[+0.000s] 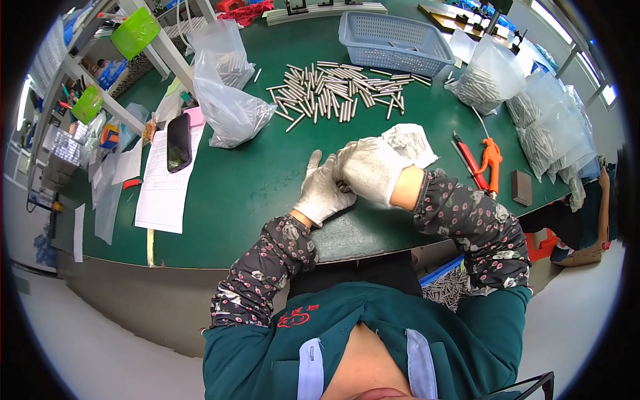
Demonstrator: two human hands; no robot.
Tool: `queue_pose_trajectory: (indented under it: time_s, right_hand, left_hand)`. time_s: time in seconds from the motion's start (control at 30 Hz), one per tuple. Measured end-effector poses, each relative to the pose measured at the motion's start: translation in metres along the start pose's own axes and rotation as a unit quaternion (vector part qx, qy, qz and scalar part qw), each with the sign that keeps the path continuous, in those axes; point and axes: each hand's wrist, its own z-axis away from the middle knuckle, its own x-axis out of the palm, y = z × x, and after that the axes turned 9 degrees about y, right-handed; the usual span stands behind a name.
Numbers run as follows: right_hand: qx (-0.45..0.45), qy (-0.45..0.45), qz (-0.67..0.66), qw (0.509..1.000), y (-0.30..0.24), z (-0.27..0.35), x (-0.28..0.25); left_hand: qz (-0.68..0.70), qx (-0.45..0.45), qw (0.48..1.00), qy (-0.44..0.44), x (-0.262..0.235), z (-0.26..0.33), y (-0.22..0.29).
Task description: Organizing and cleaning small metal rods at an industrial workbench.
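Observation:
My left hand (pixel 323 191) and my right hand (pixel 373 168), both in white work gloves, meet low over the green table (pixel 253 220). The right hand's fingers curl against the left hand's, and both look closed. Whatever lies between them, if anything, is hidden by the gloves. Just beyond the right hand lies a crumpled white cloth (pixel 412 143). Farther off, a loose heap of short silver metal pins (pixel 330 90) is spread in front of a light blue perforated basket (pixel 393 60).
Left of the heap stand plastic bags of pins (pixel 235 117), with a phone (pixel 179 143) on paper sheets (pixel 162 197). At right are a red-handled tool (pixel 471 162), an orange air gun (pixel 491 158), a brown block (pixel 521 187) and several filled bags (pixel 553 137). A pin-filled bin (pixel 448 288) sits below the edge.

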Motion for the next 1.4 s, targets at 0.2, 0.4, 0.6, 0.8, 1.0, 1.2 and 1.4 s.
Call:
queue_pose_trajectory:
  time_s: [0.2,0.4,0.6,0.8,1.0,1.2,1.4]
  right_hand:
    - [0.056,-0.011,-0.087,0.995,0.0,-0.001,-0.003]
    - [0.11,-0.128,-0.112,0.979,0.0,-0.01,-0.014]
    - [0.158,-0.152,-0.122,0.968,0.001,-0.016,-0.02]
    - [0.135,-0.145,-0.098,0.975,-0.008,-0.022,-0.018]
    - [0.167,-0.083,-0.118,0.975,0.013,-0.002,-0.011]
    - [0.172,0.004,-0.215,0.961,0.011,0.006,-0.01]
    - [0.241,0.167,-0.336,0.895,0.07,0.002,-0.023]
  left_hand:
    - [0.027,-0.012,0.999,-0.018,-0.004,-0.002,0.008]
    - [0.004,0.002,1.0,-0.025,0.003,-0.001,0.002]
    - [0.197,-0.117,0.972,-0.051,0.003,-0.002,0.0]
    - [0.281,-0.115,0.953,0.018,0.026,0.006,-0.015]
    - [0.073,-0.08,0.992,-0.06,-0.029,-0.01,0.027]
    - [0.046,-0.078,0.991,-0.097,-0.034,-0.01,0.027]
    - [0.058,-0.08,0.991,-0.091,-0.039,-0.008,0.028]
